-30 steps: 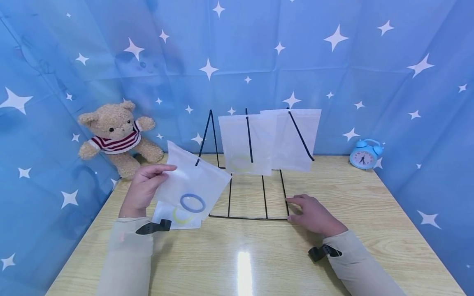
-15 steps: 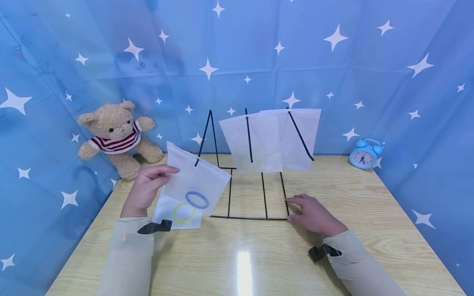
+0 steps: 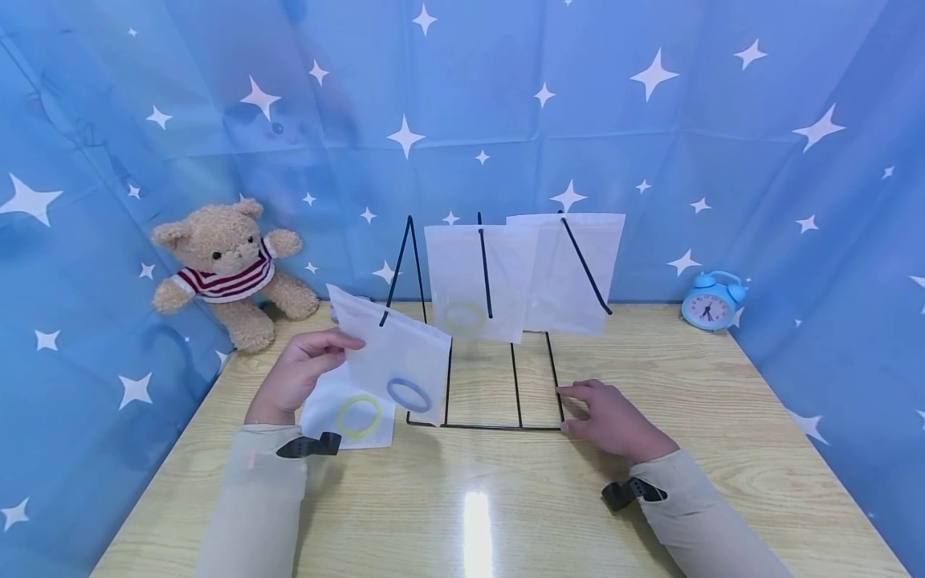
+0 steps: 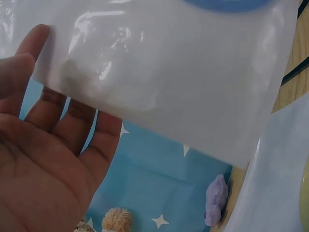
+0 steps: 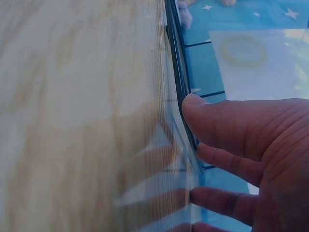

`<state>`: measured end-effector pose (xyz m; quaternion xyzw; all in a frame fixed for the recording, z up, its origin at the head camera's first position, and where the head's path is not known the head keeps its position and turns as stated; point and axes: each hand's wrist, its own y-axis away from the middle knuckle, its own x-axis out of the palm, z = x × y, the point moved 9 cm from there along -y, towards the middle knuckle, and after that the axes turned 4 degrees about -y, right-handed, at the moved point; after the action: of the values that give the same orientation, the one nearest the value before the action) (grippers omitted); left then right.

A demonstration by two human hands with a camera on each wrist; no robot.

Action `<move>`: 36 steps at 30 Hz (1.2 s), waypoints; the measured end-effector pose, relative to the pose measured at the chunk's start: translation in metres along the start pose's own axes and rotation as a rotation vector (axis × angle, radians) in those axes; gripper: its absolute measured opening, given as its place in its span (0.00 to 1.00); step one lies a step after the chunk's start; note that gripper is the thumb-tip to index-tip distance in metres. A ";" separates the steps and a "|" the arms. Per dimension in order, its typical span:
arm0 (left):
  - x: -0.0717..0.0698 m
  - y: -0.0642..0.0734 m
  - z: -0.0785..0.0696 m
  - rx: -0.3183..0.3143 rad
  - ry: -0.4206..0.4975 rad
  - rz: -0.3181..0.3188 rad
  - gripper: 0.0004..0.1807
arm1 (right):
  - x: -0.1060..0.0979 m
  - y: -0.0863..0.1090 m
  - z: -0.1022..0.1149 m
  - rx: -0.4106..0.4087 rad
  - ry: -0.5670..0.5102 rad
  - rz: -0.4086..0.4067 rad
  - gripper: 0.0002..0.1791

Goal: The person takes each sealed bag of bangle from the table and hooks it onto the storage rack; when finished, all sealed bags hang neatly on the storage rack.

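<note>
Head: white bag (image 3: 393,349) with blue ring (image 3: 401,381) at left prong (image 3: 396,273) of rack (image 3: 516,385), nearer left edge of worktop (image 3: 405,514); left hand (image 3: 299,375) pinches its side. Right hand (image 3: 610,417), thumb and forefinger spread, touches rack's right side. Left wrist: thumb and forefinger grip bag edge. Right wrist: thumb tip against black wire (image 5: 178,63).

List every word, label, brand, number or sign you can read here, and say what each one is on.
Readable text: none.
Blue alarm clock: marks on its dial, too small to read.
Bag with the blue ring, pinched by the left hand: no lettering visible.
Bag with the yellow ring on the table: none visible.
Curtain: printed stars, no words.
</note>
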<state>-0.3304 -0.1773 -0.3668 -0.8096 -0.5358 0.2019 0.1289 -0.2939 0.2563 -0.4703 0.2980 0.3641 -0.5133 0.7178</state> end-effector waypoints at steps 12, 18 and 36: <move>0.011 0.000 0.016 -0.061 0.058 0.165 0.21 | 0.000 0.001 0.002 0.011 -0.006 0.013 0.34; 0.015 0.004 0.030 -0.175 0.041 0.245 0.18 | 0.000 0.000 0.000 0.007 0.000 0.010 0.34; 0.020 0.007 0.051 -0.227 0.031 0.332 0.19 | 0.001 -0.001 -0.001 0.004 0.017 0.011 0.34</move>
<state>-0.3409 -0.1621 -0.4185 -0.8993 -0.4121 0.1463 0.0101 -0.2951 0.2567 -0.4719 0.3056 0.3674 -0.5074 0.7171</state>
